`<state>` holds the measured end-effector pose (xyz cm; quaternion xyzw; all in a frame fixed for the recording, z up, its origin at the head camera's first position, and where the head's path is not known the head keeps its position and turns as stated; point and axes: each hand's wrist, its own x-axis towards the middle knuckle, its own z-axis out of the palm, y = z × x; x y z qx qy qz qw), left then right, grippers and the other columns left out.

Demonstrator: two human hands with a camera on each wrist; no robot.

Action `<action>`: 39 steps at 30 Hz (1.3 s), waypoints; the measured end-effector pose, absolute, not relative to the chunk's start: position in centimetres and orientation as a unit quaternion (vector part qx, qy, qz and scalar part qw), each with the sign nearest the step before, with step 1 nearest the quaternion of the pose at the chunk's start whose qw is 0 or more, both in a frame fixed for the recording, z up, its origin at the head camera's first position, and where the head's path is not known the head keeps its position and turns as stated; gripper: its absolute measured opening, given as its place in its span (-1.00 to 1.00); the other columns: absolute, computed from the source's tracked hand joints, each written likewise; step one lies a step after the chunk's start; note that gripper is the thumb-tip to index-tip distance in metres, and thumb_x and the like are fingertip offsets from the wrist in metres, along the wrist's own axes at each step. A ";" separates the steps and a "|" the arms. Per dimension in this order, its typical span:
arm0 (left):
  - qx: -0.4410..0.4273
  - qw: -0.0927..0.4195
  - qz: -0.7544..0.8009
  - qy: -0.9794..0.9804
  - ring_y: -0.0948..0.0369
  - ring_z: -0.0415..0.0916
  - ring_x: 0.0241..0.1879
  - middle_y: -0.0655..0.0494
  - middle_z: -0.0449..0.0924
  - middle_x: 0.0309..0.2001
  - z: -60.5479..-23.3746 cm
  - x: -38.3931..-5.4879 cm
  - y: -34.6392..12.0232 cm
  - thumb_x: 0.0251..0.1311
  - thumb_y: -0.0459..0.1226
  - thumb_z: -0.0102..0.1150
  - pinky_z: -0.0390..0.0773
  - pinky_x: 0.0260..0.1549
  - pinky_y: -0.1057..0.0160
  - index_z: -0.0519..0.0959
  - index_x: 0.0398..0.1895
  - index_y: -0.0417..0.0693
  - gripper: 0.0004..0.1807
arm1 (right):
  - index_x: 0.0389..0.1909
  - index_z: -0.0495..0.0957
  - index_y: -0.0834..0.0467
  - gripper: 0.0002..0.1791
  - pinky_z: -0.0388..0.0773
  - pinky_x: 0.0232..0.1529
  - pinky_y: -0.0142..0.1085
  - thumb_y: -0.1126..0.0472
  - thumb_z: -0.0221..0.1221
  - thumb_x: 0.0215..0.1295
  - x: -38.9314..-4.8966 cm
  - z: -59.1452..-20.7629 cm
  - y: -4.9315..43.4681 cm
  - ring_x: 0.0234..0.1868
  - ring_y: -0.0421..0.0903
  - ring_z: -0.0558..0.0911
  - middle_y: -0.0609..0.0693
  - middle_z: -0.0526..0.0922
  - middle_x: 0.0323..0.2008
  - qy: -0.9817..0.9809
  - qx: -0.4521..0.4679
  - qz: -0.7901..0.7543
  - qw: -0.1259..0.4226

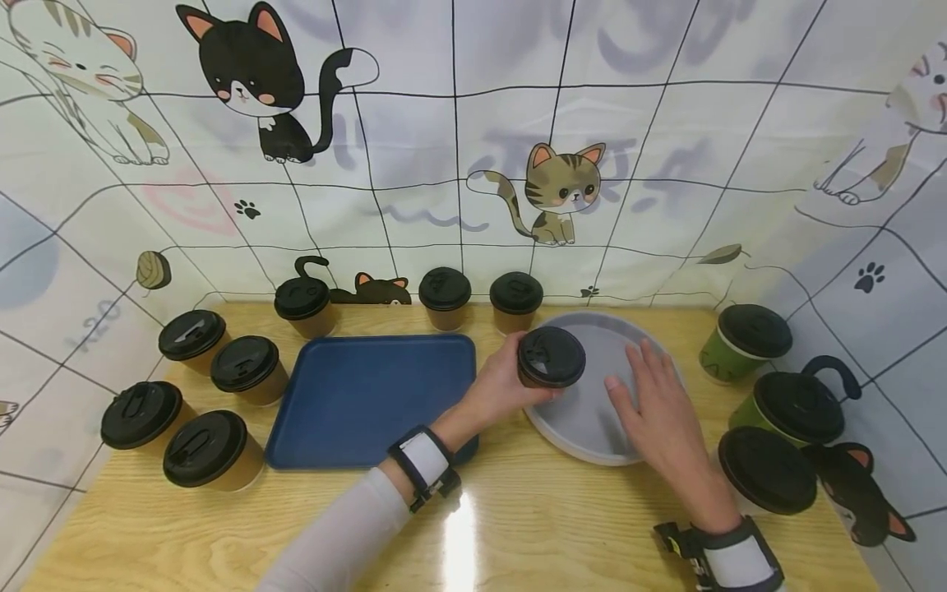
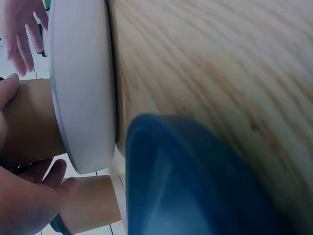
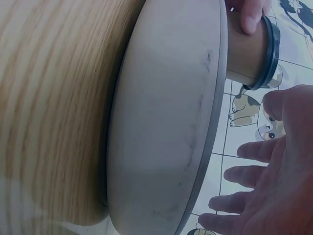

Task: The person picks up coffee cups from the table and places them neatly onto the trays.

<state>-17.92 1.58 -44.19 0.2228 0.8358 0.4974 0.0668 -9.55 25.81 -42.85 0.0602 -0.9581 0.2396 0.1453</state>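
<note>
My left hand grips a brown paper cup with a black lid at the left part of a round grey tray. Fingers and thumb wrap the cup's side. In the left wrist view the brown cup appears upright beyond the tray's rim; whether its base touches the tray is hidden. Over the tray's right side, my right hand has its fingers spread and holds nothing. The right wrist view shows that hand apart from the cup.
A blue rectangular tray lies left of the round one. Several brown lidded cups stand around its left side, others along the back wall. Green lidded cups and a black-lidded cup stand at the right.
</note>
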 end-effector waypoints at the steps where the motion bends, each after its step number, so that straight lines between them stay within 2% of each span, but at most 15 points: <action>1: 0.223 0.067 0.493 0.839 0.11 0.49 0.28 -0.04 0.52 0.31 -44.3 -18.0 1.6 -0.06 -0.09 0.66 0.47 0.26 0.09 0.26 0.50 -0.14 0.07 | 0.49 0.22 0.45 -0.28 0.06 0.36 0.44 -0.05 -0.03 0.64 -9.5 -42.8 25.8 0.46 0.60 0.08 0.52 0.11 0.51 -0.958 0.059 0.240 0.145; 5: 0.221 0.069 0.484 0.844 0.10 0.47 0.30 -0.04 0.49 0.34 -45.0 -18.1 1.7 -0.05 -0.08 0.66 0.45 0.28 0.07 0.23 0.52 -0.12 0.09 | 0.49 0.22 0.45 -0.29 0.07 0.38 0.42 -0.03 -0.01 0.63 -9.5 -42.6 25.9 0.47 0.58 0.08 0.51 0.11 0.51 -0.958 0.055 0.244 0.143; 7: 0.222 0.070 0.482 0.845 0.08 0.40 0.37 -0.07 0.42 0.41 -45.2 -18.1 1.7 -0.04 -0.06 0.66 0.39 0.34 0.04 0.13 0.59 -0.13 0.18 | 0.49 0.22 0.45 -0.29 0.07 0.39 0.41 -0.02 0.00 0.62 -9.4 -42.6 25.9 0.48 0.57 0.07 0.51 0.10 0.51 -0.958 0.052 0.247 0.137; 11: 0.229 0.070 0.478 0.845 0.01 0.13 0.54 -0.14 0.13 0.58 -45.4 -17.9 1.4 -0.01 -0.06 0.64 0.22 0.46 -0.04 -0.12 0.68 -0.15 0.35 | 0.50 0.19 0.45 -0.29 0.06 0.40 0.40 0.01 0.02 0.61 -9.5 -42.8 26.1 0.49 0.56 0.05 0.51 0.08 0.52 -0.958 0.049 0.251 0.128; 14: 0.217 0.078 0.468 0.853 -0.06 0.01 0.58 -0.20 -0.03 0.62 -45.6 -17.4 0.8 0.05 -0.07 0.60 0.17 0.47 -0.08 -0.17 0.68 -0.18 0.33 | 0.50 0.19 0.45 -0.30 0.06 0.40 0.40 0.05 0.05 0.60 -9.5 -43.0 26.3 0.49 0.56 0.06 0.51 0.09 0.51 -0.958 0.050 0.250 0.128; 16: 0.200 0.088 0.472 0.854 -0.10 0.05 0.56 -0.26 -0.01 0.60 -45.7 -17.2 0.5 0.11 -0.09 0.54 0.22 0.45 -0.10 -0.14 0.67 -0.24 0.26 | 0.51 0.19 0.45 -0.30 0.05 0.41 0.39 0.06 0.05 0.59 -9.5 -43.0 26.3 0.49 0.56 0.05 0.51 0.08 0.52 -0.959 0.050 0.249 0.127; 19: 0.170 0.115 0.498 0.843 -0.16 0.20 0.48 -0.33 0.08 0.55 -46.1 -16.9 0.4 0.19 -0.16 0.42 0.38 0.34 -0.10 -0.10 0.64 -0.33 0.13 | 0.51 0.19 0.44 -0.30 0.06 0.40 0.40 0.07 0.06 0.58 -9.4 -42.8 26.2 0.50 0.54 0.05 0.50 0.08 0.52 -0.959 0.047 0.249 0.125; 23: 0.141 0.133 0.526 0.828 -0.16 0.37 0.37 -0.33 0.18 0.50 -46.6 -17.0 0.6 0.27 -0.23 0.28 0.51 0.23 -0.05 -0.03 0.62 -0.36 -0.02 | 0.50 0.21 0.44 -0.31 0.12 0.36 0.42 0.10 0.09 0.56 -9.3 -42.7 25.9 0.49 0.53 0.08 0.50 0.09 0.52 -0.959 0.047 0.250 0.126; 29: 0.121 0.118 0.526 0.834 -0.13 0.45 0.27 -0.28 0.28 0.44 -46.7 -17.2 1.2 0.25 -0.28 0.22 0.53 0.16 -0.04 0.09 0.61 -0.28 -0.12 | 0.47 0.25 0.45 -0.33 0.15 0.34 0.42 0.15 0.13 0.51 -8.9 -42.5 25.8 0.48 0.54 0.10 0.51 0.12 0.50 -0.957 0.054 0.254 0.130; 36: 0.151 0.097 0.531 0.828 0.00 0.51 0.07 -0.21 0.38 0.37 -46.4 -17.2 0.1 0.22 -0.34 0.18 0.57 0.00 0.06 0.17 0.58 -0.24 -0.17 | 0.50 0.23 0.40 -0.31 0.13 0.34 0.44 0.10 0.13 0.54 -7.9 -41.7 25.8 0.51 0.52 0.05 0.42 0.07 0.56 -0.961 0.046 0.249 0.115; 39: 0.165 0.079 0.510 0.840 -0.03 0.45 0.17 -0.22 0.39 0.36 -46.1 -17.1 -0.6 0.19 -0.33 0.20 0.49 0.12 -0.03 0.20 0.56 -0.24 -0.17 | 0.51 0.23 0.38 -0.31 0.14 0.33 0.45 0.07 0.13 0.55 -7.2 -41.1 26.0 0.53 0.48 0.05 0.39 0.06 0.57 -0.962 0.043 0.242 0.116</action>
